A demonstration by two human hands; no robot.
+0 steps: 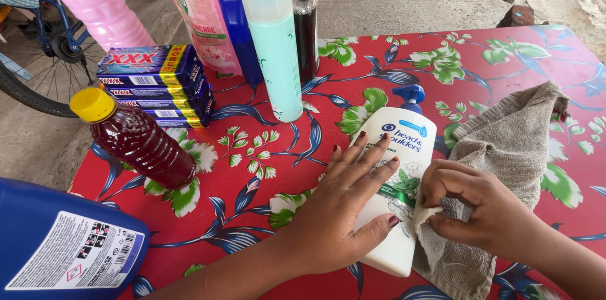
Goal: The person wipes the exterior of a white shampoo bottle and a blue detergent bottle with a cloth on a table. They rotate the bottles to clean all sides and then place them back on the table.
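My left hand lies flat, fingers spread, on the white plastic pump bottle lying on its back between my hands. My right hand pinches the grey cloth against its side, probably its green-leaf label. Its blue pump points away from me. Stacked blue soap boxes sit far beyond my left hand.

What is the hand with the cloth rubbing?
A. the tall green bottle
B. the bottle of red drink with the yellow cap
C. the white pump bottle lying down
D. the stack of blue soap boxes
C: the right hand presses a bunched grey cloth against the white pump bottle, which lies flat on the flowered tablecloth while the left hand rests on top of it.
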